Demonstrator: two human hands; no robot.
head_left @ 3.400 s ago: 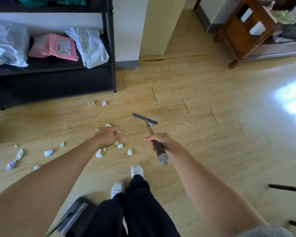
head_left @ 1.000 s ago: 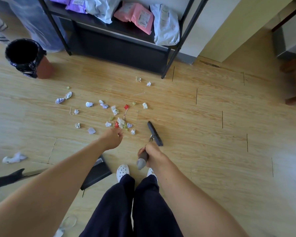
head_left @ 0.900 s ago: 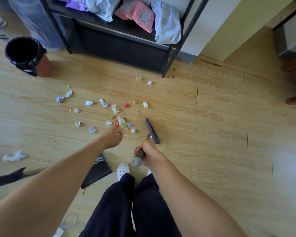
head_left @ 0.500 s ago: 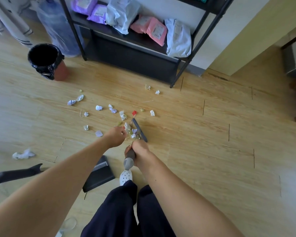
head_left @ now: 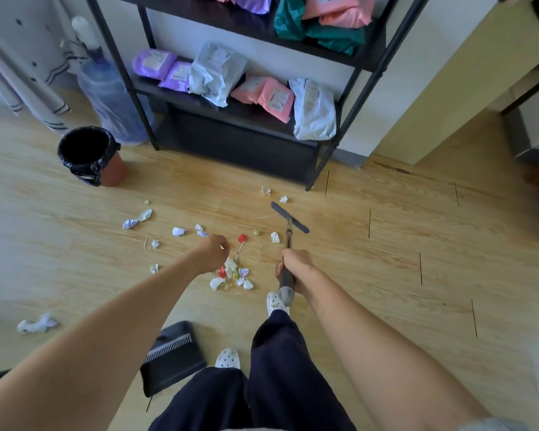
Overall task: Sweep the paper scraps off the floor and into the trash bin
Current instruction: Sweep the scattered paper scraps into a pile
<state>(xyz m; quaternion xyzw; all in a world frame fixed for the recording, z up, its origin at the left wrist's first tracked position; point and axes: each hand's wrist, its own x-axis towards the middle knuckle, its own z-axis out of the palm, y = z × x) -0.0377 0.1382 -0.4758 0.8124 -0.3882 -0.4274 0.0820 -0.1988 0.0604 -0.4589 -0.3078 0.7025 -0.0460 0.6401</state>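
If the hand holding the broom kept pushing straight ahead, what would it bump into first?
Probably the bottom of the black shelf. The right hand points along the broom toward it, with only tiny paper scraps between; depth is unclear.

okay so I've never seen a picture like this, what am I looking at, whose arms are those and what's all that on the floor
The camera sits on a person's head, looking down, so the arms are the wearer's own. The right hand grips the handle of a broom, whose head is out on the wooden floor. The left hand holds nothing I can make out, above a pile of paper scraps. More scraps lie scattered. A dustpan lies by the feet, and a trash bin with a black liner stands beside the shelf.
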